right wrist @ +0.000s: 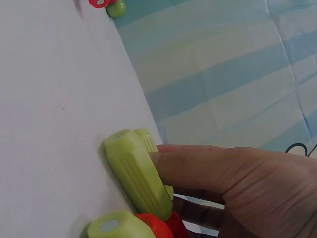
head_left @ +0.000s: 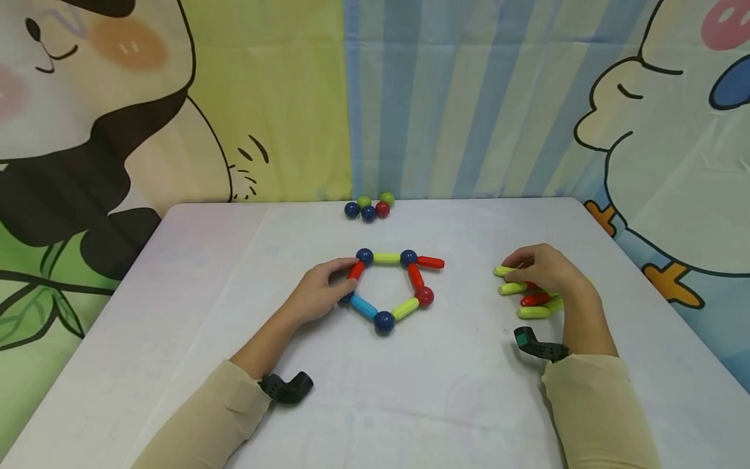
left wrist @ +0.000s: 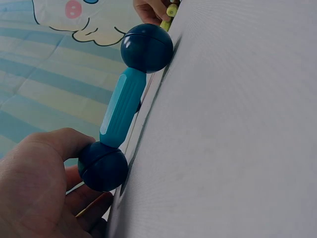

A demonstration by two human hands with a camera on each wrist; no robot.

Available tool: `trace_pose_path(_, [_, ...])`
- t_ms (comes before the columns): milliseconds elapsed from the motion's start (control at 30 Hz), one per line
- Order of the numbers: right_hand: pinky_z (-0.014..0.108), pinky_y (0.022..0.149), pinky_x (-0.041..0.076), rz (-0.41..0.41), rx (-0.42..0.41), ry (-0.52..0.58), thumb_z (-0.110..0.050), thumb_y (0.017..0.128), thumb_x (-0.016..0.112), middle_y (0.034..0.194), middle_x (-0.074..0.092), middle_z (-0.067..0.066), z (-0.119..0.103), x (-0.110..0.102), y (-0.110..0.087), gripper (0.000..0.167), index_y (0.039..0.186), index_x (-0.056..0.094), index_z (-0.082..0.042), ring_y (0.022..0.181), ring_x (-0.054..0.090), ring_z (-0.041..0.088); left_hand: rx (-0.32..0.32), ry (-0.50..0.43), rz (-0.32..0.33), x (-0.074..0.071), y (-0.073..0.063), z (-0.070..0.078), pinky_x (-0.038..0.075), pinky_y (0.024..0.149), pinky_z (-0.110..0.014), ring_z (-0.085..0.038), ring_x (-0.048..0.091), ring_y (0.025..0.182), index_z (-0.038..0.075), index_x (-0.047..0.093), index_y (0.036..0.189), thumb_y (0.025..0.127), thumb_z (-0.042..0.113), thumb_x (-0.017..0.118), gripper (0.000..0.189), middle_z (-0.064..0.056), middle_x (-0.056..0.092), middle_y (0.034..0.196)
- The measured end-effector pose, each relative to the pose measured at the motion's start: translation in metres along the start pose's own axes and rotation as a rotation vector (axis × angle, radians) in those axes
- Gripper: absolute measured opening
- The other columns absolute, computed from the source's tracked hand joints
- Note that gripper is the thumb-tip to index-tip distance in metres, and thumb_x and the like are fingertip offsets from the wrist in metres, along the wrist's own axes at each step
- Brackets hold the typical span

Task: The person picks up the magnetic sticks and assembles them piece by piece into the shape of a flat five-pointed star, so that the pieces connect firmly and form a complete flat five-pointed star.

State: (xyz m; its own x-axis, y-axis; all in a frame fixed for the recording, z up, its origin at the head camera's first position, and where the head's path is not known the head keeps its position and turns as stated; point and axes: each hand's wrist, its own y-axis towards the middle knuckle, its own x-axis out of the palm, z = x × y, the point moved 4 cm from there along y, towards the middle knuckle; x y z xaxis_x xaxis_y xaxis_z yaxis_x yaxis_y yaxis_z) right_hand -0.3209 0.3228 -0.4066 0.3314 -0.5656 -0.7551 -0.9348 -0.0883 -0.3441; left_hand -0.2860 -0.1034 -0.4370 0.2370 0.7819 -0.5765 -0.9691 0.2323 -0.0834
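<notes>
A five-sided ring of magnetic rods and balls lies mid-table, with a light blue rod (head_left: 364, 307), green rods, red rods, dark blue balls and a red ball (head_left: 424, 296). One further red rod (head_left: 430, 262) points right from its upper-right ball. My left hand (head_left: 316, 290) holds the ring's left side, its thumb and fingers about the left red rod (head_left: 355, 270) and beside the dark blue ball (left wrist: 103, 166). Over at the right, my right hand (head_left: 545, 267) pinches a green rod (head_left: 502, 271) at the far edge of a rod pile; another green rod (right wrist: 136, 173) partly hides it.
Several loose balls (head_left: 368, 213), blue, green and red, sit together near the table's back edge. The pile under my right hand holds more green rods (head_left: 533, 312) and a red rod (head_left: 536, 299). Behind the white table (head_left: 234, 260) hangs a printed cloth (head_left: 457, 98).
</notes>
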Motion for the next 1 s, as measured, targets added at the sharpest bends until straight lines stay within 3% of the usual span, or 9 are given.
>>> trace_pose_path(467, [0.031,0.08,0.052,0.048,-0.089,-0.002,-0.037,0.098,0.07,0.135,0.063,0.017,-0.017,-0.001,0.0,0.04,0.13,0.067,-0.013,0.111,0.056,0.031,-0.003,-0.01,-0.005,0.0,0.001,-0.001,0.031,0.124,-0.052,-0.027,0.039,0.152,0.022,0.056,0.149,0.101,0.029,0.064,0.049,-0.003,0.051,0.157])
trace_pose_path(600, [0.043,0.092,0.055,0.042,-0.108,0.03,-0.034,0.098,0.07,0.135,0.063,0.014,-0.026,0.001,-0.001,0.038,0.13,0.066,-0.015,0.116,0.055,0.032,-0.003,-0.007,-0.004,0.0,0.001,-0.001,0.031,0.124,-0.052,-0.028,0.039,0.152,0.022,0.055,0.149,0.101,0.029,0.064,0.05,-0.004,0.051,0.157])
trace_pose_path(733, [0.055,0.105,0.049,0.042,-0.161,0.084,-0.03,0.098,0.07,0.135,0.064,0.014,-0.037,0.003,-0.001,0.037,0.131,0.065,-0.013,0.123,0.055,0.033,-0.004,-0.005,-0.002,0.0,0.001,-0.001,0.03,0.124,-0.052,-0.028,0.039,0.152,0.022,0.055,0.15,0.101,0.028,0.064,0.05,-0.004,0.051,0.158])
trace_pose_path(1000, [0.04,0.095,0.052,-0.006,-0.211,0.124,-0.034,0.097,0.072,0.129,0.066,0.009,-0.049,0.016,0.006,0.035,0.127,0.068,-0.016,0.108,0.065,0.029,-0.005,-0.004,0.003,0.0,0.001,-0.001,0.03,0.124,-0.052,-0.028,0.039,0.152,0.022,0.055,0.15,0.101,0.028,0.064,0.05,-0.004,0.051,0.158])
